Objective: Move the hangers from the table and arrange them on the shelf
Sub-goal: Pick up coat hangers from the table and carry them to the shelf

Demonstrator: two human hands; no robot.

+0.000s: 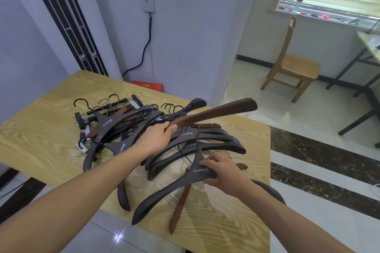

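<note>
1. Two hangers were being gathered from the pile (131, 129) on the table (41, 129): a brown wooden hanger (216, 112) was gripped by the left hand (158, 137), raised.
2. A dark hanger (185, 183) was pinched by the right hand (224, 172).
3. Carrying to the unseen shelf was judged next.

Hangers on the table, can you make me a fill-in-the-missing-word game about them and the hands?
1. The left hand holds up a hanger coloured ____.
2. The right hand grips a dark hanger printed with white ____.
3. The pile of hangers lies on a wooden ____.
4. By the window stands an empty wooden ____.

Missing words: brown; letters; table; chair
</note>
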